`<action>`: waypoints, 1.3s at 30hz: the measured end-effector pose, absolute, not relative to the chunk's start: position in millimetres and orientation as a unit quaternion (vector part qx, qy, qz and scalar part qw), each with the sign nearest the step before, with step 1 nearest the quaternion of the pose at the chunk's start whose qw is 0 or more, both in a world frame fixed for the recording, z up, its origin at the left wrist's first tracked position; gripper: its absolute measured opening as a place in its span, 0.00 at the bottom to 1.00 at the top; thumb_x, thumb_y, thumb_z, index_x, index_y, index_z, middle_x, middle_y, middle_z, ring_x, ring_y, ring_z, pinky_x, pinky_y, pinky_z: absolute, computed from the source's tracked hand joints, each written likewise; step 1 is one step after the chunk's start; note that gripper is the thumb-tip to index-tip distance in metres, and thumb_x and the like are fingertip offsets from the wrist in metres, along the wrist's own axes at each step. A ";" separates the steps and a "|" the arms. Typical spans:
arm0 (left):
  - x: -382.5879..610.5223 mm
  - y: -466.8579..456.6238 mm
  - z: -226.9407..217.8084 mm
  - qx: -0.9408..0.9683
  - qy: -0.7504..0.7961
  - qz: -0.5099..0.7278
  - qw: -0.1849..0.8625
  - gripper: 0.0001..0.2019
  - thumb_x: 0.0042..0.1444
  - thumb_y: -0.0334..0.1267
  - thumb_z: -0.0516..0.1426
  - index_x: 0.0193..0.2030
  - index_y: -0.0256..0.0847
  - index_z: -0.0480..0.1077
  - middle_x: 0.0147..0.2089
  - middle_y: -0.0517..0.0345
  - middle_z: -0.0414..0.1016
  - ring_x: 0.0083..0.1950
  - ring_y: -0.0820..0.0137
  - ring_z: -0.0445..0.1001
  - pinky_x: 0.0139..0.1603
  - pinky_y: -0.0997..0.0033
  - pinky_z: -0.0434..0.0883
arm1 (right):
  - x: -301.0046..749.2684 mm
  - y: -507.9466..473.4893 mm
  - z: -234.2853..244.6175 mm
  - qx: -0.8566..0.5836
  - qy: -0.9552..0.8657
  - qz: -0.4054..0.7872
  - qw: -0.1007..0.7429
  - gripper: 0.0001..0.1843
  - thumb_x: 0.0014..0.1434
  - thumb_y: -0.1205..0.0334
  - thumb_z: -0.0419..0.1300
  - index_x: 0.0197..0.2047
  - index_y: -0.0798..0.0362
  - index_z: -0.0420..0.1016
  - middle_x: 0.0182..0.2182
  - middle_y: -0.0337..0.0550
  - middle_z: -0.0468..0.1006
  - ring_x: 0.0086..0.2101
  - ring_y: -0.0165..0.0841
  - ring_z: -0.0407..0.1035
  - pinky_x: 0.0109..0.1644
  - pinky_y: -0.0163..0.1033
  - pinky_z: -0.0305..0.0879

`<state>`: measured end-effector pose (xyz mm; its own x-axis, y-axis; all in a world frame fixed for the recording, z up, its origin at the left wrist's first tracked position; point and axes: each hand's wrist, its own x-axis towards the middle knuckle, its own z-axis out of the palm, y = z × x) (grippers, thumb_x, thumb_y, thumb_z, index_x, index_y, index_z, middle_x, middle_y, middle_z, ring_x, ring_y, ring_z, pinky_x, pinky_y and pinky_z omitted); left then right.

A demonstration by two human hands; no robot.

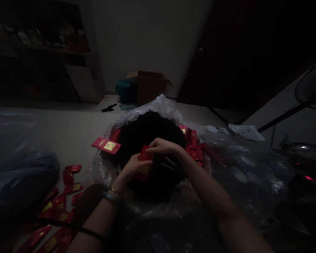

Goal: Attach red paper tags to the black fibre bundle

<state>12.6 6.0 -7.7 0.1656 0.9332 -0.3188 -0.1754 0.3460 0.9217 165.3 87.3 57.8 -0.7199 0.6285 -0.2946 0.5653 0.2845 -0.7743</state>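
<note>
Between my two hands is a red packet (143, 172), held upright over a heap of black, frizzy material (152, 128). My left hand (131, 168) grips its side, thumb across the front. The fingers of my right hand (160, 146) pinch its top edge. The heap fills a clear plastic bag (162, 103) with its mouth spread wide. Thin metal rods (168, 163), perhaps a tool, lie on the heap by my right wrist; their kind is unclear in the dark. A small stack of red packets (106, 144) rests on the bag's left rim.
More red packets (195, 147) lie at the bag's right edge, and several others (59, 205) are scattered on the floor at left. A cardboard box (151, 86) stands against the wall. Clear plastic (242, 168) spreads to the right, near a fan (310, 88). The room is dim.
</note>
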 end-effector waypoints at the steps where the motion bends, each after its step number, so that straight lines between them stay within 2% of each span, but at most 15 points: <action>1: 12.8 6.1 -8.4 0.384 0.488 0.422 0.661 0.23 0.31 0.41 0.70 0.35 0.33 0.72 0.26 0.57 0.76 0.26 0.69 0.75 0.30 0.71 0.69 | 165.1 87.8 57.0 -0.373 -0.801 0.467 0.032 0.20 0.53 0.49 0.57 0.24 0.59 0.74 0.16 0.33 0.64 0.19 0.23 0.52 0.22 0.31 0.48; 4: 12.1 7.4 -9.6 0.359 0.475 0.442 0.671 0.24 0.36 0.49 0.68 0.37 0.34 0.72 0.27 0.56 0.77 0.27 0.69 0.75 0.29 0.72 0.69 | 164.4 90.5 51.6 -0.375 -0.798 0.471 0.038 0.19 0.54 0.51 0.56 0.24 0.59 0.73 0.17 0.33 0.64 0.19 0.23 0.52 0.23 0.31 0.48; 7: 10.6 9.6 -9.9 0.334 0.474 0.479 0.659 0.25 0.40 0.55 0.64 0.36 0.34 0.73 0.27 0.57 0.76 0.25 0.72 0.72 0.27 0.74 0.67 | 162.3 92.0 42.4 -0.370 -0.790 0.481 0.079 0.16 0.53 0.53 0.58 0.27 0.59 0.74 0.20 0.34 0.67 0.21 0.23 0.56 0.24 0.30 0.51; 11: 10.6 10.9 -11.5 0.318 0.492 0.512 0.628 0.24 0.36 0.53 0.65 0.34 0.33 0.74 0.26 0.58 0.75 0.25 0.73 0.70 0.27 0.75 0.66 | 158.1 90.4 31.0 -0.380 -0.764 0.503 0.138 0.12 0.50 0.57 0.61 0.32 0.59 0.75 0.26 0.37 0.73 0.26 0.26 0.62 0.28 0.30 0.56; 15: 12.2 11.1 -15.6 0.314 0.515 0.537 0.590 0.22 0.36 0.50 0.66 0.33 0.34 0.75 0.27 0.58 0.76 0.27 0.72 0.70 0.29 0.75 0.66 | 156.1 86.9 28.4 -0.383 -0.758 0.515 0.121 0.14 0.51 0.55 0.60 0.32 0.59 0.75 0.25 0.37 0.73 0.26 0.26 0.63 0.28 0.30 0.56; 19: 11.6 13.0 -19.7 0.308 0.510 0.577 0.559 0.20 0.36 0.49 0.65 0.31 0.35 0.74 0.26 0.60 0.75 0.27 0.73 0.69 0.29 0.76 0.66 | 153.2 85.3 26.8 -0.394 -0.765 0.493 0.133 0.13 0.46 0.56 0.65 0.29 0.58 0.73 0.25 0.36 0.73 0.26 0.26 0.63 0.28 0.31 0.57; 24: 10.5 15.2 -21.3 0.305 0.516 0.612 0.516 0.18 0.39 0.50 0.63 0.29 0.36 0.71 0.24 0.64 0.71 0.25 0.76 0.67 0.28 0.77 0.65 | 146.3 83.6 18.0 -0.433 -0.743 0.442 0.256 0.09 0.43 0.63 0.65 0.29 0.56 0.72 0.26 0.37 0.73 0.28 0.28 0.66 0.32 0.32 0.61; 28: 12.5 15.1 -20.9 0.321 0.533 0.635 0.459 0.17 0.41 0.50 0.62 0.28 0.36 0.70 0.24 0.63 0.70 0.26 0.75 0.66 0.27 0.77 0.64 | 143.3 79.7 10.4 -0.435 -0.734 0.404 0.332 0.08 0.44 0.64 0.64 0.29 0.55 0.71 0.27 0.36 0.73 0.28 0.28 0.67 0.33 0.34 0.63; 31: 14.0 14.7 -20.4 0.338 0.536 0.646 0.425 0.16 0.43 0.49 0.61 0.28 0.37 0.70 0.25 0.62 0.71 0.27 0.74 0.68 0.27 0.77 0.65 | 141.4 75.2 2.3 -0.425 -0.714 0.411 0.375 0.10 0.44 0.63 0.64 0.33 0.54 0.71 0.28 0.37 0.73 0.29 0.28 0.67 0.35 0.35 0.65; 35: 13.7 14.0 -19.2 0.340 0.542 0.657 0.399 0.15 0.44 0.49 0.60 0.29 0.37 0.70 0.25 0.61 0.72 0.27 0.73 0.69 0.28 0.76 0.65 | 140.5 66.8 -6.0 -0.439 -0.651 0.458 0.418 0.21 0.42 0.62 0.66 0.42 0.52 0.70 0.36 0.40 0.75 0.31 0.29 0.69 0.37 0.36 0.67; 39: 15.2 11.2 -15.8 0.338 0.532 0.660 0.410 0.15 0.45 0.49 0.60 0.29 0.37 0.70 0.26 0.61 0.72 0.27 0.73 0.69 0.28 0.76 0.66 | 144.6 57.6 -4.7 -0.431 -0.616 0.523 0.402 0.16 0.42 0.58 0.66 0.36 0.54 0.73 0.34 0.42 0.77 0.35 0.33 0.71 0.43 0.40 0.68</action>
<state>15.2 11.2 -15.8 -0.4359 0.9000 0.0106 -0.1813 -0.0993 0.9784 144.6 57.6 -4.7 -0.3053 0.9512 0.0441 0.1108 0.0815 -0.9905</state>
